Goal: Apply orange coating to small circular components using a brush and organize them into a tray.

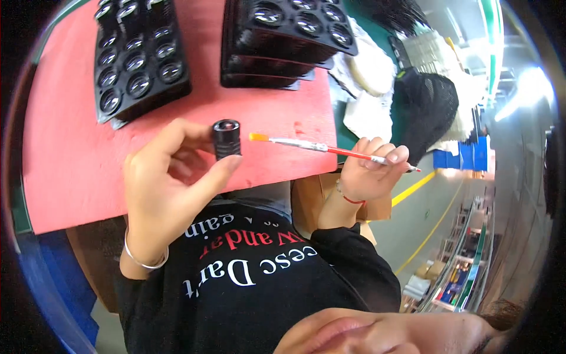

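Between the thumb and fingers of my left hand [162, 177] is a black ribbed lens barrel [227, 140], upright, its round glass end facing up. My right hand [374, 168] pinches a thin paintbrush [348, 153] near the tail of its red and white handle. The brush lies almost level, and its yellow-orange bristles point left at the barrel, with a small gap between them. Both hands are over the near part of a pink work mat [283, 112].
A black tray of round lens parts [138, 85] stands at the far left of the mat. Stacked black trays [265, 59] stand at the back middle. White cloths [370, 112] and a black mesh item [430, 103] lie at the right. A cardboard box [312, 200] sits below the mat's edge.
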`<state>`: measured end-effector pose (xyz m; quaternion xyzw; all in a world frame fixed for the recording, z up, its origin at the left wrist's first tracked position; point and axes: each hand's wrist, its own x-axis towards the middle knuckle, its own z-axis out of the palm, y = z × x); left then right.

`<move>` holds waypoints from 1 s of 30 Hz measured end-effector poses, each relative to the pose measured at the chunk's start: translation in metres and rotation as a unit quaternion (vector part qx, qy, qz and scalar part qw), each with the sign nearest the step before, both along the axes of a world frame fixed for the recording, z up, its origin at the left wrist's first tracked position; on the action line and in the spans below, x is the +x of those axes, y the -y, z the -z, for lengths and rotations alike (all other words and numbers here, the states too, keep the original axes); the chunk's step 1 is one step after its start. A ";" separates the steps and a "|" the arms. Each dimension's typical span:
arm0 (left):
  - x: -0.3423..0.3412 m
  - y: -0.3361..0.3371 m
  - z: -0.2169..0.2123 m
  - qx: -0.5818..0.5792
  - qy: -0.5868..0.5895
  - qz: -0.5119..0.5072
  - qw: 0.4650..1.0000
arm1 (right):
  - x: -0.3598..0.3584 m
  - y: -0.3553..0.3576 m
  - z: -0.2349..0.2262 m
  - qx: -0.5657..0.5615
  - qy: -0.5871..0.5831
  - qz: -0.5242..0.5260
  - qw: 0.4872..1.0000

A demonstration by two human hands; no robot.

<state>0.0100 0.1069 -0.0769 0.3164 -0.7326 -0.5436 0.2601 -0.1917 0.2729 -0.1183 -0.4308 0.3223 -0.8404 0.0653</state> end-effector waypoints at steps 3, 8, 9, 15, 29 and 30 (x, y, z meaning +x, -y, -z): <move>0.002 0.002 0.002 0.007 -0.011 0.014 1.000 | 0.000 0.004 0.004 -0.006 -0.017 0.014 1.000; 0.003 0.002 0.002 0.003 -0.018 0.011 1.000 | 0.002 0.006 0.004 0.030 -0.055 0.014 0.998; 0.003 0.002 0.001 0.004 -0.013 0.016 1.000 | 0.002 0.006 0.003 0.030 -0.061 0.018 0.998; 0.004 0.004 0.003 0.038 -0.029 0.032 0.998 | 0.003 0.010 0.003 0.031 -0.074 0.041 0.996; 0.006 0.002 -0.001 0.155 -0.096 0.063 0.981 | 0.005 0.008 0.003 0.051 -0.068 0.060 0.995; 0.006 0.003 -0.002 0.158 -0.097 0.061 0.981 | 0.004 0.007 0.004 0.058 -0.073 0.070 0.993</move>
